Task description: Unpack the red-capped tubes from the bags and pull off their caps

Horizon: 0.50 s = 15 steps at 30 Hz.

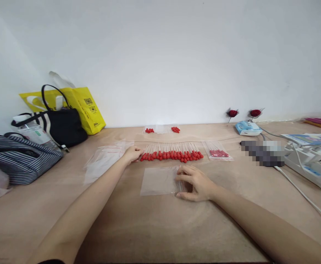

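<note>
**A row of slim, pale sticks with rounded red heads (171, 155) lies fanned across the brown wooden table (149, 227)**

From the head view, we see the sticks side by side beyond our hands, their thin shafts pointing toward the white wall (160, 66) and their heads toward us. The heads are bright, matt red and bulb-shaped, crowded so closely that many touch. Near the right end they bunch up, a few lying lower than their neighbours, so the line looks uneven there. The shafts are whitish and blur together.

Our left hand (132, 154) is at the row's left end, its fingers bent together beside the outermost sticks; we cannot tell whether they grip one. Our right hand (195, 183) lies nearer to us, fingers loosely curved and the thumb apart from them, the tips at the right edge of a flat, clear plastic bag (157, 181) in front of the row.

To the left, partly behind our left forearm, we see a loose pile of clear plastic bags with thin red lines (101, 161). Just right of the row lies a clear plastic bag with red-headed pieces inside (218, 153). Against the wall, two small red clusters (175, 129) show in clear plastic.
</note>
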Motion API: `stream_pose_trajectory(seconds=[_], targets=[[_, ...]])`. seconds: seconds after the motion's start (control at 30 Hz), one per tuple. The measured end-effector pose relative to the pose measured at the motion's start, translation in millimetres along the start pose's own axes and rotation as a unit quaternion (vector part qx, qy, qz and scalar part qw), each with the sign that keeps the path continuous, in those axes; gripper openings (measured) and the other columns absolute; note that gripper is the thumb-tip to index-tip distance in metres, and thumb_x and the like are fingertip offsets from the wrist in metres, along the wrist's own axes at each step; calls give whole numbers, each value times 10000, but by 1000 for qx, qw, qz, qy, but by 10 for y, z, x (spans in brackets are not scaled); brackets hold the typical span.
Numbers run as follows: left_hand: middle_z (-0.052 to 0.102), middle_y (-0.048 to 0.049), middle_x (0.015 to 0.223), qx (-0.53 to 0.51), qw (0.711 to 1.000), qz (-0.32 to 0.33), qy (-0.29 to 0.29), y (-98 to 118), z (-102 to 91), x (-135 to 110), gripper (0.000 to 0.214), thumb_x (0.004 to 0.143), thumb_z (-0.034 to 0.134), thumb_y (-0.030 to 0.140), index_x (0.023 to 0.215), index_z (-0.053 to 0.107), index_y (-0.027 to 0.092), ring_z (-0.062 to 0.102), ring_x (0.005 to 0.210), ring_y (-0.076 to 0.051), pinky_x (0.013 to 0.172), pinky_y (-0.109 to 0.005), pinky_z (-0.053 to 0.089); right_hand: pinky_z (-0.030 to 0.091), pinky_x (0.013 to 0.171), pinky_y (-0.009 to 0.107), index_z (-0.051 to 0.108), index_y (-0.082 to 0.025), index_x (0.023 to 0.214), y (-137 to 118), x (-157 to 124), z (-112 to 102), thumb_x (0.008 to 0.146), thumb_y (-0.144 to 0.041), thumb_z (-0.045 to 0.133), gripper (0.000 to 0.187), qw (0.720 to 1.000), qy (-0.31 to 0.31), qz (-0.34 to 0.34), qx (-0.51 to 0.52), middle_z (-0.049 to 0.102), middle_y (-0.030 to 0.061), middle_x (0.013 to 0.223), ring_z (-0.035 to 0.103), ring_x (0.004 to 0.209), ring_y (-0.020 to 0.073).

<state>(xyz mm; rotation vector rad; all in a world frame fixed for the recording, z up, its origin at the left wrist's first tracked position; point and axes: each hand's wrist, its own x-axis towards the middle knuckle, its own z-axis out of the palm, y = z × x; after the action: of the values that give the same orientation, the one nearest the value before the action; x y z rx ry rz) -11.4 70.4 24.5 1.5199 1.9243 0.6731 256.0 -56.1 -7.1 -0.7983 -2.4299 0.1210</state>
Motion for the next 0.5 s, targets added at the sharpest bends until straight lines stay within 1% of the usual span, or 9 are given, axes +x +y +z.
stream_pose_trajectory(seconds=[0.13,0.2,0.23,0.27,0.3,0.33,0.37,0.43,0.5], targets=[[588,-19,682,21,995,65,72,-25,-15,-249,187,732,544,356,683,528,176,573,716,-155,635,-227,448,438,776,349,592,-190,954,7,-8,13,676,-450,611,382,1000,-15,-11,15,533,88,999,523,901,195],[600,-28,780,34,989,121,82,-22,6,-459,172,739,531,362,718,541,192,557,819,-170,739,-246,429,441,793,348,595,-186,950,1,-8,19,679,-431,614,366,999,-20,-17,34,532,93,1018,523,926,197],[602,-23,787,41,984,160,61,-21,25,-568,176,726,546,373,701,551,199,554,818,-169,768,-249,418,442,802,346,598,-183,947,-8,-7,20,680,-420,615,357,998,-23,-22,46,531,96,1031,522,940,198],[603,-28,812,66,967,246,7,-22,50,-670,180,727,543,379,709,564,201,550,830,-173,790,-260,408,444,810,344,601,-179,943,-21,-4,20,682,-407,615,347,998,-27,-28,57,530,100,1049,522,955,199],[601,-33,876,79,947,309,-37,-25,80,-759,187,710,565,387,763,578,208,540,875,-181,821,-270,394,444,818,345,604,-176,940,-38,-2,18,685,-395,614,336,997,-30,-33,66,527,104,1073,521,970,200],[595,-40,934,86,934,341,-67,-30,113,-831,233,690,588,399,831,582,213,531,907,-187,833,-277,387,443,828,349,606,-175,936,-56,1,15,687,-384,614,326,996,-33,-38,72,522,108,1100,521,983,203],[583,-47,982,89,925,358,-95,-35,147,-883,310,671,608,408,912,571,216,525,923,-190,826,-279,391,441,837,357,609,-174,933,-74,3,12,688,-374,614,316,996,-34,-41,75,517,111,1124,521,996,206],[582,-49,972,84,930,332,-133,-42,212,-937,451,639,637,416,1025,525,213,541,862,-181,743,-265,420,434,857,374,613,-174,930,-105,5,9,690,-353,616,299,995,-33,-46,81,510,116,1155,520,1017,213],[596,-20,822,83,938,289,-170,-36,251,-944,393,647,626,397,978,538,205,549,720,-156,625,-237,420,435,863,372,613,-170,932,-120,3,13,692,-340,617,295,994,-34,-46,92,508,119,1166,521,1027,213]])
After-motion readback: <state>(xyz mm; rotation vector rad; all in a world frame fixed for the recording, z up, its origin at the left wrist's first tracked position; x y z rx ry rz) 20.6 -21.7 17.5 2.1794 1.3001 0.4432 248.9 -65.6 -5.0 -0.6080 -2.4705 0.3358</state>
